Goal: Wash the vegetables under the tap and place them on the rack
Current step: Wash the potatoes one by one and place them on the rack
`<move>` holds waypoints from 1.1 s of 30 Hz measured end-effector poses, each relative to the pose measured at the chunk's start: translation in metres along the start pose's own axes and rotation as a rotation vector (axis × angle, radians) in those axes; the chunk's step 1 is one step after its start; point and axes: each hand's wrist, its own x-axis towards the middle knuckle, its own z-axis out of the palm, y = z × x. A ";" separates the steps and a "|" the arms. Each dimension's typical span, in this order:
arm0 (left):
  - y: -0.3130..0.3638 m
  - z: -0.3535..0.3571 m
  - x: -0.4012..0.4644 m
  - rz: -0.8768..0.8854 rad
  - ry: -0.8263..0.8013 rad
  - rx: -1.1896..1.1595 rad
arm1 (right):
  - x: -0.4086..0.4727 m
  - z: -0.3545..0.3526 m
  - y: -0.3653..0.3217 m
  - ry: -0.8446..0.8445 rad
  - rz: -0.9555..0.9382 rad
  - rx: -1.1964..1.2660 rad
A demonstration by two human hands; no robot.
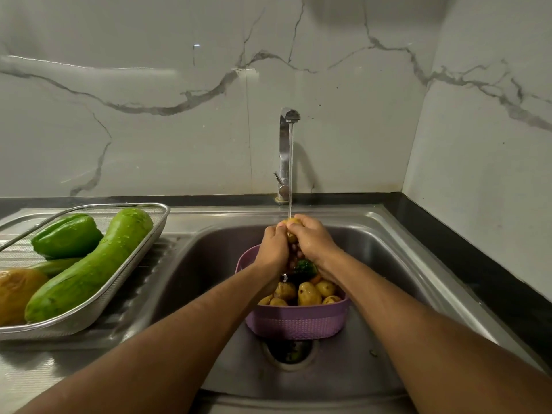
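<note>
Both hands (294, 245) around potato (291, 221)

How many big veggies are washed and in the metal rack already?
4: a long green gourd, a green pepper, a yellowish one at the left edge, and a green one mostly hidden underneath. More may hide.
</note>
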 end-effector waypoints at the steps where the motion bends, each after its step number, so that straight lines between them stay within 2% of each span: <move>1: -0.001 0.001 -0.001 -0.006 -0.003 -0.027 | 0.000 0.001 0.001 0.025 -0.029 -0.037; 5: -0.001 0.001 -0.002 0.078 -0.006 -0.020 | -0.001 0.007 -0.001 0.184 -0.172 -0.097; 11: 0.000 0.005 -0.008 0.116 -0.008 -0.041 | -0.002 0.008 -0.003 0.319 -0.206 -0.142; 17: 0.002 0.003 -0.005 0.086 -0.010 -0.043 | -0.005 0.005 -0.002 0.331 -0.230 -0.129; 19: 0.002 0.002 -0.003 0.072 -0.004 -0.061 | -0.003 0.004 -0.004 0.273 -0.205 -0.081; 23: 0.004 -0.001 0.000 0.043 0.003 -0.105 | -0.003 -0.005 -0.007 -0.005 -0.080 0.038; 25: -0.001 -0.004 0.005 0.019 0.001 -0.088 | -0.005 -0.007 -0.005 -0.068 -0.046 0.035; 28: -0.007 -0.002 0.007 0.044 0.032 -0.041 | -0.010 -0.001 -0.006 0.058 -0.099 -0.013; 30: -0.006 0.001 0.005 0.123 0.040 0.028 | -0.008 0.005 -0.005 0.180 -0.157 -0.042; 33: -0.001 0.004 -0.002 0.229 0.039 0.099 | -0.004 0.009 -0.007 0.272 -0.165 -0.033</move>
